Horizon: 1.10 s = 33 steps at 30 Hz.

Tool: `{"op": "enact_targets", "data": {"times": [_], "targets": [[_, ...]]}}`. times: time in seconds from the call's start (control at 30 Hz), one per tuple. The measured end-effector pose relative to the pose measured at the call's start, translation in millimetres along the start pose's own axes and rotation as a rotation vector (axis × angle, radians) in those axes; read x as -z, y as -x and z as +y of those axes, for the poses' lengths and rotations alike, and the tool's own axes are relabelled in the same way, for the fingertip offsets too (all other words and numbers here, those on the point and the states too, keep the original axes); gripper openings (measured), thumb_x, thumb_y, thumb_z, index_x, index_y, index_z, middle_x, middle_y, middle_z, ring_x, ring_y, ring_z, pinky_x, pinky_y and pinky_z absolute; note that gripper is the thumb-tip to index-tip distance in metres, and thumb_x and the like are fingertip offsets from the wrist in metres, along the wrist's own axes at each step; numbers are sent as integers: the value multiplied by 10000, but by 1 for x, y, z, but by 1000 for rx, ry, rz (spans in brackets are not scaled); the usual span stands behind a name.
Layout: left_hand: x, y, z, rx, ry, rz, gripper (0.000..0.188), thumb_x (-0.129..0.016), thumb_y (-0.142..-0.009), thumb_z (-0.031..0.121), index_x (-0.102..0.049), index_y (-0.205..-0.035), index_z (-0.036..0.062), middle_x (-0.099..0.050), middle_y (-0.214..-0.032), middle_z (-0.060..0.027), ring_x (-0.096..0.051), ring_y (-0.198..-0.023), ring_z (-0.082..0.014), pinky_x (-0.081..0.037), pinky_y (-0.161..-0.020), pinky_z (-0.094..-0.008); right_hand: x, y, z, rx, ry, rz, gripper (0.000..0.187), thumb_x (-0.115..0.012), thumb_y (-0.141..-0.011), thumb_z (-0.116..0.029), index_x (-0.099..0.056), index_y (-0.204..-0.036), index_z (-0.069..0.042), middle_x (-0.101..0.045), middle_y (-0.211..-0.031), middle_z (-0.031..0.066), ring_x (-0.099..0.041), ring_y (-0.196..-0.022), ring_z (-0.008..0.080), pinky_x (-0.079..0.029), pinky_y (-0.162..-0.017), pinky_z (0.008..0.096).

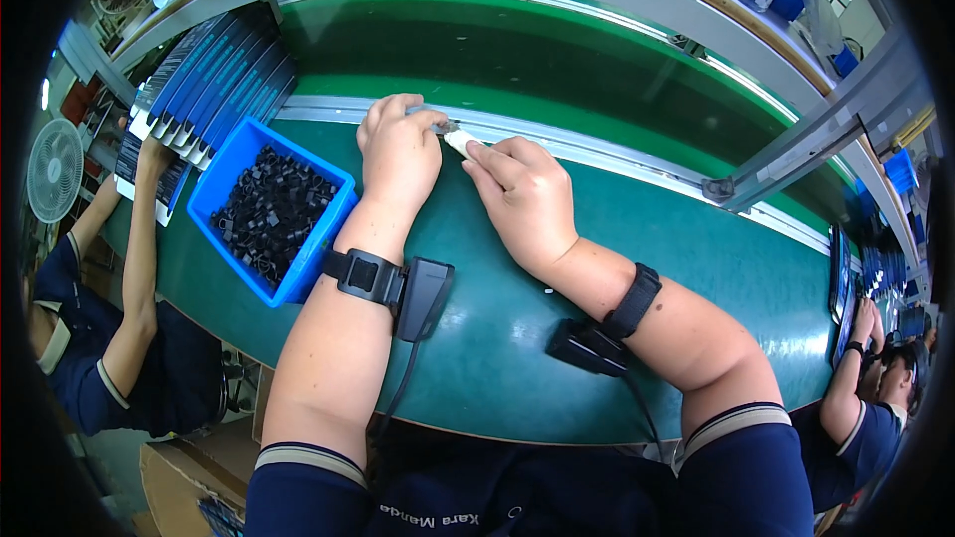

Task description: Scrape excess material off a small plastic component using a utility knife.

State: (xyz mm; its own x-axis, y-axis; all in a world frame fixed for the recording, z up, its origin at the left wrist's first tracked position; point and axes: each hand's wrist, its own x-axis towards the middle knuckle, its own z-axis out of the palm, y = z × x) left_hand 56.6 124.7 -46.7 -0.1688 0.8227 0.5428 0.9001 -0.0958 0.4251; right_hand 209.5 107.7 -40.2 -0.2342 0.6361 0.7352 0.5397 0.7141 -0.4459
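At the far side of the green tabletop, my two hands are close together. My right hand (527,194) pinches a small white piece (460,142) between thumb and fingers. Its far end meets a small greyish part (445,125) at the fingertips of my left hand (401,159). The left fingers are bent closed round that greyish part, and its exact kind is too small to make out. Beside my left forearm stands a blue bin (343,201) filled with small black plastic clips (269,209).
Beyond the metal rail (617,159) runs a green conveyor belt (517,50). Blue printed boxes (214,80) lean in a row at the left, where a co-worker's arm (144,229) reaches. A metal post (796,164) rises at the right. Another person (856,418) works farther right.
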Motion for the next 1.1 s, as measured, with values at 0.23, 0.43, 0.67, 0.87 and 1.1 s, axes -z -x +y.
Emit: {"op": "enact_targets", "data": {"times": [0.23,0.43,0.67,0.87,1.1], "targets": [[16,13,28,-212,80,48,203,-565,-739,-2,-708,-843,97,-588,-1109,-88,-458,-1156,-300,-319,-1006,-452,48,6,3,105,-21,36,234,-729,-701,-47,-690,-930,-73,-590,-741,60,-568,-654,234,-479,-577,337],[37,29,64,-321,187,-72,277,-481,-715,-50,-684,-857,73,-583,-1148,-74,-446,-1192,-315,-321,-1018,-438,117,19,-2,172,15,-81,290,-746,-684,-11,-683,-962,-61,-606,-771,66,-555,-628,214,-458,-547,308],[39,51,85,-461,415,-461,248,-483,-717,-45,-674,-838,57,-580,-1139,-65,-448,-1194,-309,-335,-1007,-430,174,41,-4,144,4,-297,299,-745,-665,8,-691,-956,-37,-620,-800,73,-571,-645,205,-456,-553,300],[26,53,75,-430,507,-631,235,-481,-715,-45,-673,-820,40,-594,-1128,-85,-479,-1151,-296,-342,-1004,-421,190,38,-3,28,-73,-477,272,-727,-682,14,-699,-947,-39,-622,-806,67,-568,-658,206,-460,-574,309],[27,48,74,-447,505,-645,212,-498,-726,-26,-676,-816,45,-601,-1117,-80,-496,-1123,-280,-344,-994,-400,200,28,3,-80,-130,-548,265,-727,-692,1,-703,-952,-43,-627,-801,70,-580,-683,217,-469,-587,306]]}}
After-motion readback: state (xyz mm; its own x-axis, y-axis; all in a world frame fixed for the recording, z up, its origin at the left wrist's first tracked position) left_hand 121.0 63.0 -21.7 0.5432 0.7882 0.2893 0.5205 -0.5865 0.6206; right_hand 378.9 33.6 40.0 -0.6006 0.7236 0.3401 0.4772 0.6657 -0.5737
